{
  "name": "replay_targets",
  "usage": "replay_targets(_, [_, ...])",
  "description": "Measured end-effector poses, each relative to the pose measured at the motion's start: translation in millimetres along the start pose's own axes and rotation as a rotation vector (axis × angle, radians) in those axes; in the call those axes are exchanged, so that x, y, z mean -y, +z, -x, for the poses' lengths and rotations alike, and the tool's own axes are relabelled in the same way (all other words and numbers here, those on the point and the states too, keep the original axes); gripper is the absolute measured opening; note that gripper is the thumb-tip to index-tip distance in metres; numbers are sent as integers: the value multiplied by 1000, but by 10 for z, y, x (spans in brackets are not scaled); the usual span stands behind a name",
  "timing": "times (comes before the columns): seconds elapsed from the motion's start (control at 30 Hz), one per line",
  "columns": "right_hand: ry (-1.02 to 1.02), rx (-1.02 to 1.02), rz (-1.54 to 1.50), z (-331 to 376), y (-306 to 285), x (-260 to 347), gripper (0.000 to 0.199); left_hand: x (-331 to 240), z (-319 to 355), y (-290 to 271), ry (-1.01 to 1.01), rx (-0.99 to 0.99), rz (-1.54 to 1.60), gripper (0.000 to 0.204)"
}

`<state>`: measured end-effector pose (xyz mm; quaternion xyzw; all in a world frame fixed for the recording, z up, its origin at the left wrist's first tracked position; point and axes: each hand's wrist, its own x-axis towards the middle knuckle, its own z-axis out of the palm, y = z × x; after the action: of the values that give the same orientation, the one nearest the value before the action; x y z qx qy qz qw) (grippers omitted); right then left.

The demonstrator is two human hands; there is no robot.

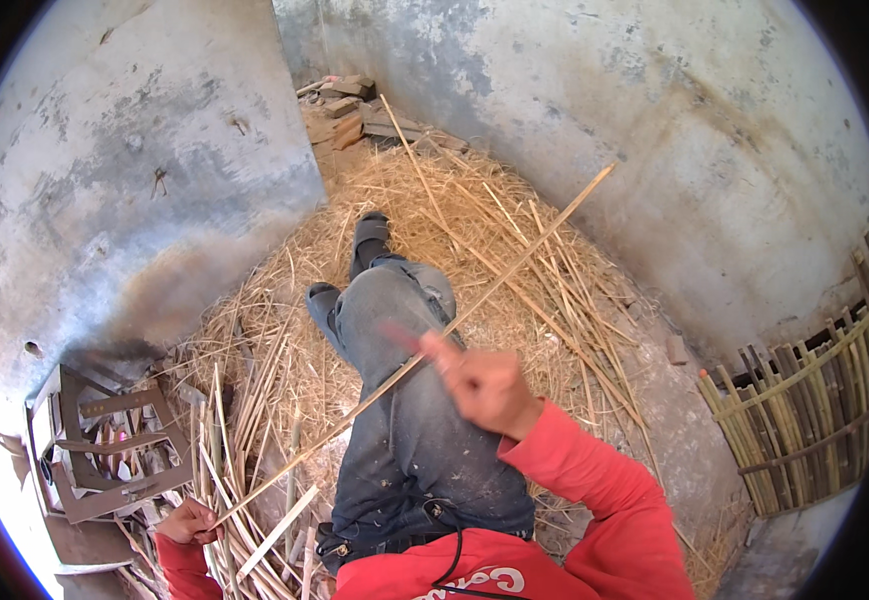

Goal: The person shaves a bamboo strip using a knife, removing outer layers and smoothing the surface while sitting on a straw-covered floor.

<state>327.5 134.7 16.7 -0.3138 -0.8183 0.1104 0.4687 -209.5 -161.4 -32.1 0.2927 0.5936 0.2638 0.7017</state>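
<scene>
While the person sits with legs stretched over the straw-covered floor (514,230), a long bamboo strip (474,305) runs slantwise across the lap, held at both ends so it stays taut. The left hand (189,522) has its fingers pinched on the strip's lower end, just beside a pile of split strips (244,470). The right hand (484,385) is blurred; its fingers seem curled near the strip's middle, grip unclear. Well beyond the right fingers leans a woven bamboo panel (804,430).

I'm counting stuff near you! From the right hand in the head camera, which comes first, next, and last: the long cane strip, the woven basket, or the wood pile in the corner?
From the right hand:
1. Long cane strip: crossing right beside its fingers.
2. Woven basket: off to the right, by the wall.
3. Wood pile: far ahead in the corner, past the feet.
</scene>
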Motion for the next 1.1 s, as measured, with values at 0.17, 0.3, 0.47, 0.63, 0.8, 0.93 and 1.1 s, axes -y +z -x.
replay_targets(0.17, [434, -246, 54, -264, -394, -292, 61, 88, -17, -27, 43, -9, 13, 47])
replay_targets(0.3, [366, -311, -32, -448, -333, -438, 68, 100, -110, -79, 27, 7, 23, 44])
replay_targets(0.47, [351, -410, -268, -481, -236, -434, 69, -324, -160, 352, 173, -145, -154, 42])
replay_targets(0.63, [386, -336, -390, -415, -59, -124, 62, -829, -439, 1284, 506, -352, -372, 34])
replay_targets(0.8, [239, -253, -237, -332, 175, 78, 50, -1426, -656, 2274, 556, -612, -802, 38])
replay_targets(0.93, [181, -103, -3, -252, -29, 133, 46, -1314, -810, 2396, 719, -667, -888, 28])
replay_targets(1.1, [201, -217, 115, -240, -322, 138, 31, -1185, -719, 2268, 664, -632, -819, 17])
